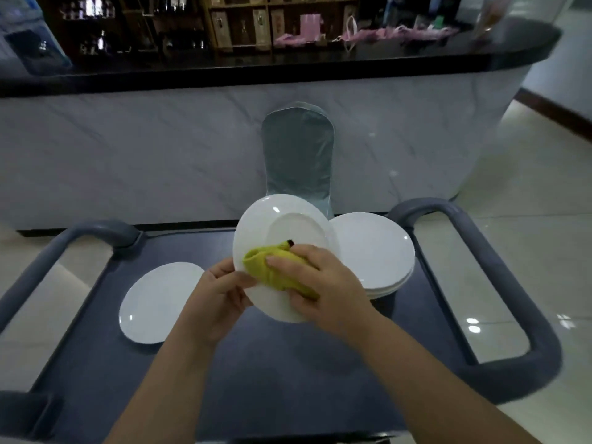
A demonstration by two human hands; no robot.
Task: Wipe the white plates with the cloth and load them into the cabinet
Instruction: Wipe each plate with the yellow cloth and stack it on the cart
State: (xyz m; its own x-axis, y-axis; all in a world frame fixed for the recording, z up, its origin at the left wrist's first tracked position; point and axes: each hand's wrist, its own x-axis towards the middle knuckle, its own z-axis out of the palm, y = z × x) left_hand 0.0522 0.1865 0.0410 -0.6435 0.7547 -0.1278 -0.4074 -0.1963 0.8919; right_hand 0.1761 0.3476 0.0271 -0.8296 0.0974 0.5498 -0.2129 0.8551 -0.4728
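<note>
**A:** Head view, the only one we have. Where's the plate being worked on?

**B:** The held plate (pixel 285 225) is in the centre of the frame, lifted clear of the cart (pixel 272 363) and tilted with its face toward the camera. A stack of plates (pixel 378 251) sits just right of centre and a single plate (pixel 160 302) lies flat at lower left. No cabinet shows anywhere.

**A:** And the hands?

**B:** The left hand (pixel 221 293) pinches the plate's lower-left rim, with the thumb on the face and the fingers hidden behind it. The right hand (pixel 320 283) is curled round the bunched yellow cloth (pixel 266 264) and presses it against the lower part of the plate's face.

**A:** How would you expect the plate to handle?

**B:** It looks like glazed white ceramic, so I'd judge it stiff, smooth and slippery, with some weight, and breakable if dropped. The rim is the place to take it, thumb on top and fingers underneath, as the left hand does here. The cloth is soft and limp and crumples to fit the dish.

**A:** Any risk?

**B:** A one-handed rim pinch on a glossy plate could slip if the wiping pressure pushes against it.
</note>
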